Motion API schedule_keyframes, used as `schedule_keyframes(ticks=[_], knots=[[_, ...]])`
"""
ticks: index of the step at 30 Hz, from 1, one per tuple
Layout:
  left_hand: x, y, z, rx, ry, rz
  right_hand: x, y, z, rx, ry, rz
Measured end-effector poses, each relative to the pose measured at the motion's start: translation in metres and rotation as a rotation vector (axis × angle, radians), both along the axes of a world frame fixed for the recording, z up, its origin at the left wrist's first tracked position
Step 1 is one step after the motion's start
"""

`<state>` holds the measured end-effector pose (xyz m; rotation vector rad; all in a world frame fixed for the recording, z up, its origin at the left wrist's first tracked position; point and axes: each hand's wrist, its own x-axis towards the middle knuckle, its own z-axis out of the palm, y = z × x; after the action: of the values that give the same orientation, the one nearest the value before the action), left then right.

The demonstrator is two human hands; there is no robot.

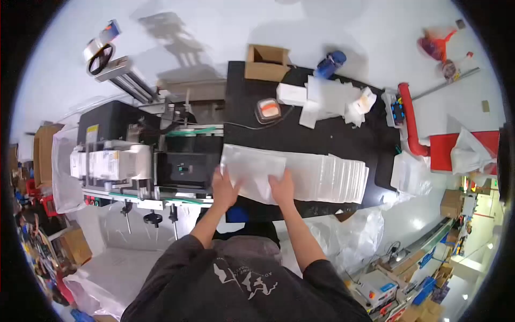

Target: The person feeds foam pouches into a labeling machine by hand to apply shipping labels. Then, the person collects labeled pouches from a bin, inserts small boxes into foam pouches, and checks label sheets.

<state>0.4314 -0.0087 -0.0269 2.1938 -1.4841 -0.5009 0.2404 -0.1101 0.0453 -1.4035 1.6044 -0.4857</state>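
A row of translucent plastic bags (332, 180) lies overlapped like fanned cards on the black table (343, 142). One translucent plastic bag (252, 163) is at the left end of the row, between my hands. My left hand (225, 190) grips its left near edge, thumb pointing inward. Close to its right edge, my right hand (282, 190) has thumb and fingers on the film, which creases beside the thumb. Both hands are slightly blurred, and the fingertips under the film are hidden.
On my left stands a conveyor machine (185, 166) with a roll of white labels (142, 162). At the table's back are an open cardboard box (266, 72), a white box (292, 94), a blue bottle (330, 65) and a small round-cornered container (268, 110). A red pipe (410, 118) rises at right.
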Motion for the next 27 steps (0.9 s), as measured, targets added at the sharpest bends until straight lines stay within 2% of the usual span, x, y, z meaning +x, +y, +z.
schedule_keyframes(ticks=[3, 7, 9, 10, 12, 14, 15, 18, 20, 22, 23, 25, 27], knots=[[-0.022, -0.045, -0.039, 0.032, 0.086, 0.221, -0.035, -0.031, 0.011, -0.002, 0.071, 0.035], [-0.050, -0.060, -0.053, -0.062, -0.070, 0.026, -0.067, -0.065, 0.042, -0.352, 0.059, 0.193], [-0.076, -0.058, -0.073, -0.135, -0.131, -0.015, -0.082, -0.107, 0.044, -0.381, 0.089, 0.302], [-0.088, -0.061, -0.065, -0.131, -0.137, -0.001, -0.084, -0.135, 0.039, -0.380, 0.081, 0.316], [-0.109, -0.073, -0.041, 0.002, 0.039, 0.061, -0.081, -0.197, 0.017, -0.480, 0.113, 0.460], [-0.118, -0.079, -0.033, 0.006, 0.101, 0.094, -0.067, -0.256, 0.002, -0.595, 0.159, 0.554], [-0.120, -0.082, -0.032, 0.007, 0.166, 0.104, -0.058, -0.287, 0.003, -0.479, 0.290, 0.637], [-0.112, -0.082, -0.023, 0.004, 0.284, 0.148, -0.024, -0.368, -0.033, -0.716, 0.471, 0.797], [-0.099, -0.071, -0.007, 0.053, 0.183, 0.172, -0.010, -0.411, -0.064, -0.815, 0.483, 0.875], [-0.087, -0.058, 0.007, 0.106, 0.088, 0.189, 0.002, -0.440, -0.086, -0.898, 0.653, 1.013], [-0.084, -0.051, 0.015, 0.100, 0.068, 0.226, 0.005, -0.448, -0.092, -0.899, 0.643, 1.025], [-0.077, -0.031, 0.024, 0.098, 0.048, 0.272, 0.012, -0.461, -0.100, -0.703, 0.703, 1.114], [-0.073, -0.011, 0.031, 0.198, 0.139, 0.355, 0.019, -0.471, -0.104, -0.504, 0.772, 1.191]])
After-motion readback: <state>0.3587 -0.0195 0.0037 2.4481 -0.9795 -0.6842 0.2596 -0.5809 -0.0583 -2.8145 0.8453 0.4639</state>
